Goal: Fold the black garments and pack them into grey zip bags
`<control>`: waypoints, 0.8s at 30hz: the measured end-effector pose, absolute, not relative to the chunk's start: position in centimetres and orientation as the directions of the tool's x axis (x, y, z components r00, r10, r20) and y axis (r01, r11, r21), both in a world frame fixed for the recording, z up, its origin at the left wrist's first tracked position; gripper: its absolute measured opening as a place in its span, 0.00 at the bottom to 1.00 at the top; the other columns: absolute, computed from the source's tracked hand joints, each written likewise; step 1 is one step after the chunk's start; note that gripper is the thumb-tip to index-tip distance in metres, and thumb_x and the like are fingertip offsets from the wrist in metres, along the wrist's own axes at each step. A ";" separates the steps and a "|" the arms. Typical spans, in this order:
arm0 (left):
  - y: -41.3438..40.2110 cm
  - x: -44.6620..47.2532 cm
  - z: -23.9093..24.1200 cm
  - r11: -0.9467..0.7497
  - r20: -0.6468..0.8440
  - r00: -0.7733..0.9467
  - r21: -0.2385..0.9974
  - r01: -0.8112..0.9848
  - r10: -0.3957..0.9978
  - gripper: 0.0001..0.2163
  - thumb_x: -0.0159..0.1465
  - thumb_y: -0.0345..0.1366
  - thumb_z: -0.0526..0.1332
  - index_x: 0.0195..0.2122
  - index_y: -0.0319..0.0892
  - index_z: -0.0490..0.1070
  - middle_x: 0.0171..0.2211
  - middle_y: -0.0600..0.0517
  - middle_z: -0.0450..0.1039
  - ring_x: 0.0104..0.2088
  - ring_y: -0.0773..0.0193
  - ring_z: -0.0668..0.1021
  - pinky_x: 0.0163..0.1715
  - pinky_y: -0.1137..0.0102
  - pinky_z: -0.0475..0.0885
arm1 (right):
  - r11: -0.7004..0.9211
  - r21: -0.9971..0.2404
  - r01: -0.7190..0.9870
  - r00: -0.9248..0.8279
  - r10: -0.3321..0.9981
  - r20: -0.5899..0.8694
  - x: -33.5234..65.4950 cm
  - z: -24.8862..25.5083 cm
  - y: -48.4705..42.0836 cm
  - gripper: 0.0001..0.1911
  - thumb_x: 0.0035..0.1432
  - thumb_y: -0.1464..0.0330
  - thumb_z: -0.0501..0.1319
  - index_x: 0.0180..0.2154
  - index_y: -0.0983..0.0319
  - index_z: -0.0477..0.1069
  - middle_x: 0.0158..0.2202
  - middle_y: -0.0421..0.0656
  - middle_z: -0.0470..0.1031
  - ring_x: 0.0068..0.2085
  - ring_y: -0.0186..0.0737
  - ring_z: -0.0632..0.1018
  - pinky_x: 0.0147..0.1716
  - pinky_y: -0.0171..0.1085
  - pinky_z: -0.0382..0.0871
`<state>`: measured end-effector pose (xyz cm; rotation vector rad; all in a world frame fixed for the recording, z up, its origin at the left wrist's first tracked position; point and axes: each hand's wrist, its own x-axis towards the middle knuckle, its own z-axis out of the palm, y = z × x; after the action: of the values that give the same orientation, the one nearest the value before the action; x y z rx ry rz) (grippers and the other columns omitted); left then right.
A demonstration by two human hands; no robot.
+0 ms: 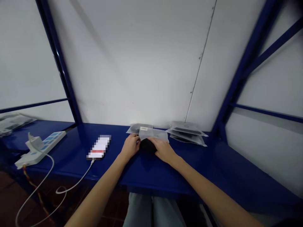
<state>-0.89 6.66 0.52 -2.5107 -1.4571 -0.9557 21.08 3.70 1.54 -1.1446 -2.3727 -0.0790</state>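
A soft-looking black item (147, 146), its exact kind not clear, lies between my two hands at the middle of the blue table. My left hand (131, 145) has its fingers curled at the item's left edge. From the other side my right hand (164, 151) grips it, fingers over the top and the thumb side hidden. Just behind, and touching the black item, is a frosted plastic bag (157, 134) with a small white label (143, 128). How far the item sits inside the bag cannot be made out.
Another frosted bag with dark contents (135, 128) lies behind my left hand. Several filled bags (187, 129) are stacked at the back right. To the left are a phone (99, 147) on a white charging cable (85, 174) and a power strip (44, 148). A white wall (142, 69) rises behind.
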 end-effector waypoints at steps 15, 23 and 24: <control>5.2 0.2 1.0 -0.712 0.619 0.455 0.254 0.655 0.640 0.03 0.64 0.29 0.55 0.35 0.44 0.64 0.34 0.52 0.71 0.32 0.63 0.74 0.35 0.70 0.67 | 0.293 0.106 0.950 -0.309 0.856 0.415 19.4 1.7 4.7 0.15 0.53 0.75 0.65 0.45 0.69 0.75 0.43 0.61 0.80 0.49 0.59 0.80 0.49 0.48 0.73; 4.9 0.0 1.8 -0.676 0.608 0.400 0.328 0.660 0.686 0.06 0.64 0.31 0.57 0.41 0.43 0.71 0.36 0.51 0.75 0.32 0.64 0.76 0.37 0.70 0.70 | 0.390 0.095 0.916 -0.392 0.816 0.424 18.8 0.9 5.6 0.33 0.51 0.79 0.66 0.60 0.68 0.69 0.56 0.60 0.76 0.55 0.59 0.77 0.56 0.51 0.71; 5.0 0.1 2.0 -0.656 0.605 0.384 0.325 0.681 0.698 0.09 0.67 0.33 0.57 0.47 0.43 0.72 0.38 0.50 0.75 0.32 0.63 0.77 0.38 0.69 0.71 | 0.445 0.111 0.889 -0.447 0.788 0.422 18.9 0.8 5.7 0.34 0.51 0.80 0.65 0.61 0.69 0.68 0.59 0.60 0.74 0.58 0.59 0.75 0.59 0.52 0.68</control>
<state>0.12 5.00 1.99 -2.6319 -1.3113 -1.1680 18.88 5.74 0.76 -1.4363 -2.3916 -0.4591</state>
